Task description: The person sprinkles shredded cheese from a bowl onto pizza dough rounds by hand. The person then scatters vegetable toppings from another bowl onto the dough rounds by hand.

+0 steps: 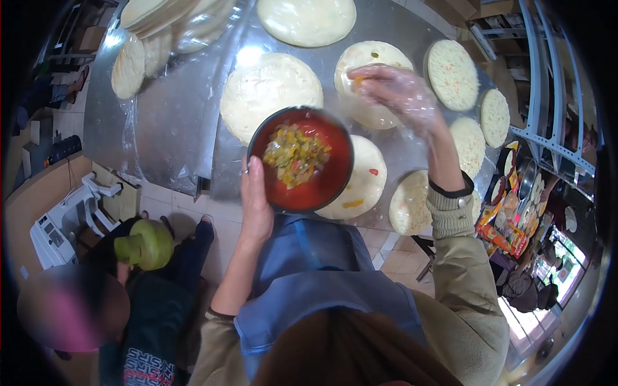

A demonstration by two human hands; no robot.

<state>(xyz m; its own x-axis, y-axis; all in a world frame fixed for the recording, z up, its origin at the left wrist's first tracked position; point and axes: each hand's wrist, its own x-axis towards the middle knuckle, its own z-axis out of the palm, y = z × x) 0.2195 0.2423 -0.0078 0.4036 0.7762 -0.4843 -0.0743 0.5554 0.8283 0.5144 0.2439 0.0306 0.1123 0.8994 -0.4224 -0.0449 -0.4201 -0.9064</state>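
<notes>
At the centre of the frame, the red-lined bowl (pixel 336 185) is held mouth-up with chopped vegetables (pixel 297 157) inside — its left rim clamped by the left hand (pixel 257 204). Beneath it to the right, a yellow strip (pixel 353 203) is laid nearly left-to-right along its long axis on the lower dough round (pixel 368 159). Farther up, a yellow piece (pixel 358 79) is pinched by the plastic-gloved right hand (pixel 400 96) — blurred, over the upper dough round (pixel 370 116).
</notes>
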